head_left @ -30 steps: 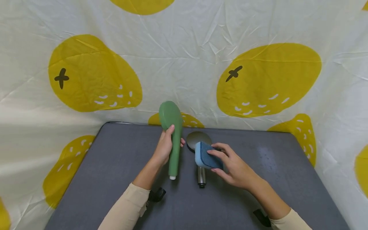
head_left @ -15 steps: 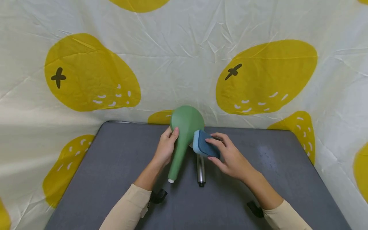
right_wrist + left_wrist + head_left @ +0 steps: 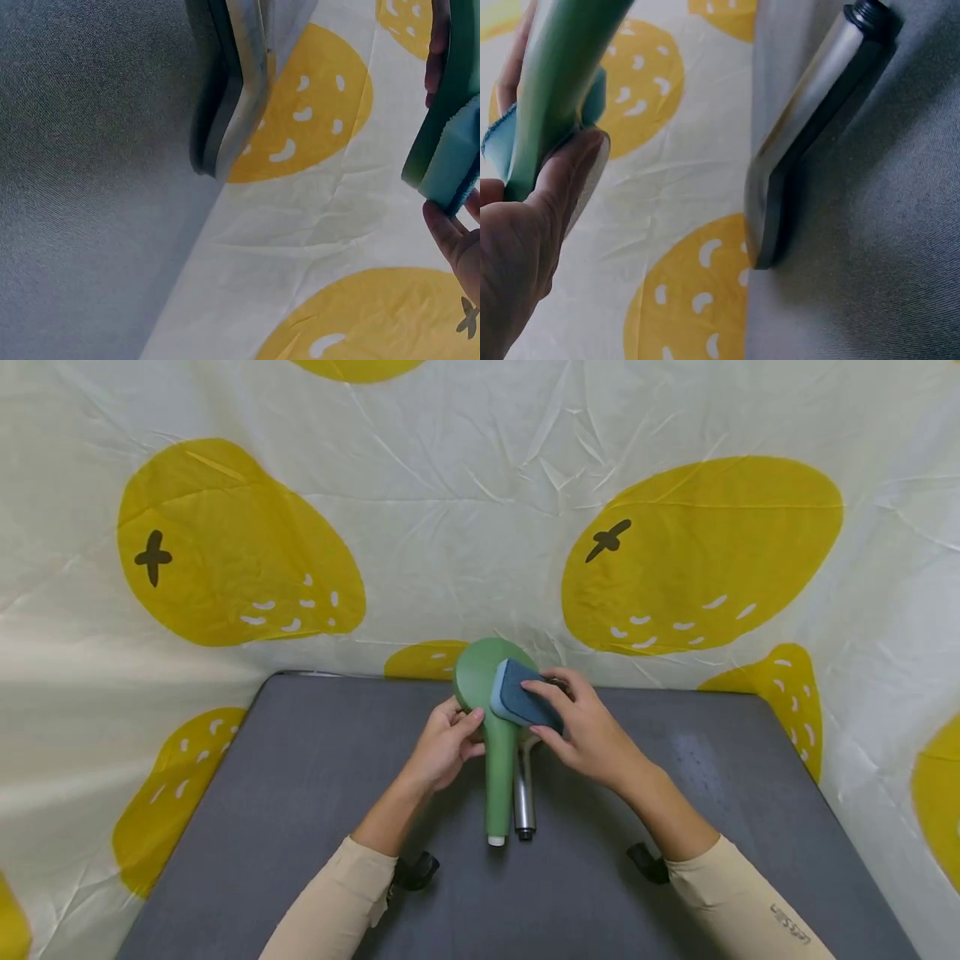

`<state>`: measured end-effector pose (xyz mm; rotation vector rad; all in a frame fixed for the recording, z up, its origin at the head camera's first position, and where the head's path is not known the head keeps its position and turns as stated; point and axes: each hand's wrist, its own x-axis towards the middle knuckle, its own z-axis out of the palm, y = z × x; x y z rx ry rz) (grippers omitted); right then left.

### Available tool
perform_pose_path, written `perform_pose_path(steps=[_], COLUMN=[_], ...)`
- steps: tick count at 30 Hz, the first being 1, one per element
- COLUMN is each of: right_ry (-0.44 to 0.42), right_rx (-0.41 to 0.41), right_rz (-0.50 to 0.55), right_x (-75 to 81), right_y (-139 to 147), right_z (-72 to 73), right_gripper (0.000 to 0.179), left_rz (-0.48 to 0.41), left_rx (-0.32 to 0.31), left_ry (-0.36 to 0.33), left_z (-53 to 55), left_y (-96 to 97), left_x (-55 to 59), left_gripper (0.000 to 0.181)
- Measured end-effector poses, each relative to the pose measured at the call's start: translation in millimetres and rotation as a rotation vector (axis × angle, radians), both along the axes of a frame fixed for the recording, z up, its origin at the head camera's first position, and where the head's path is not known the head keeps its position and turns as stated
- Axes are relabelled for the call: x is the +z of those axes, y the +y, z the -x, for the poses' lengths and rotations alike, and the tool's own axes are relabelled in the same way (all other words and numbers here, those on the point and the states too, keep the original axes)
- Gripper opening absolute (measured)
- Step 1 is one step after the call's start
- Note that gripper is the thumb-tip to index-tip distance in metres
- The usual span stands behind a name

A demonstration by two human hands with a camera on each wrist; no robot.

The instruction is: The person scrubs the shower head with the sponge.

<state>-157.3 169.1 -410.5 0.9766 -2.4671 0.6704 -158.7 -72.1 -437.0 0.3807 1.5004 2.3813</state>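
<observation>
In the head view my left hand [image 3: 442, 745] grips a green shower head [image 3: 501, 785] near the neck, its round back facing up and its white-tipped handle pointing toward me. My right hand [image 3: 592, 731] pinches a blue sponge [image 3: 531, 695] between thumb and fingers. The sponge's light blue side lies against the back of the green head, also seen in the right wrist view. Below them a chrome shower head [image 3: 802, 97] lies on the dark grey table; in the head view only its handle shows, the rest hidden behind the green one and the sponge.
The dark grey table [image 3: 315, 760] reaches back to a white curtain [image 3: 465, 552] printed with yellow lemons. Faint wet-looking spots [image 3: 693, 760] mark the table at the right. A black strap sits at each wrist.
The left hand has brought the green shower head rightward over the chrome one and turned its round back upward. The right hand has moved the sponge up and left onto it.
</observation>
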Motion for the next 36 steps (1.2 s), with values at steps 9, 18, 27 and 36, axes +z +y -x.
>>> perform_pose_path(steps=[9, 18, 27, 36], right_ry=[0.057, 0.098, 0.124, 0.17], right_rx=[0.127, 0.307, 0.337, 0.145], right_rz=[-0.144, -0.265, -0.297, -0.366], right_x=[3.4, -9.8, -10.4, 16.0], right_y=[-4.5, -3.5, -0.5, -10.6], right_z=[-10.5, -43.2, -41.3, -8.4], right_gripper=[0.063, 0.064, 0.062, 0.055], left_rz=[0.011, 0.071, 0.201, 0.186], left_rx=[0.111, 0.256, 0.309, 0.358], left_ry=[-0.035, -0.049, -0.055, -0.043], left_z=[6.2, 12.7, 15.4, 16.9], left_y=[4.7, 4.4, 3.2, 8.6], left_x=[0.6, 1.8, 1.6, 2.9], left_gripper=[0.032, 0.031, 0.035, 0.03])
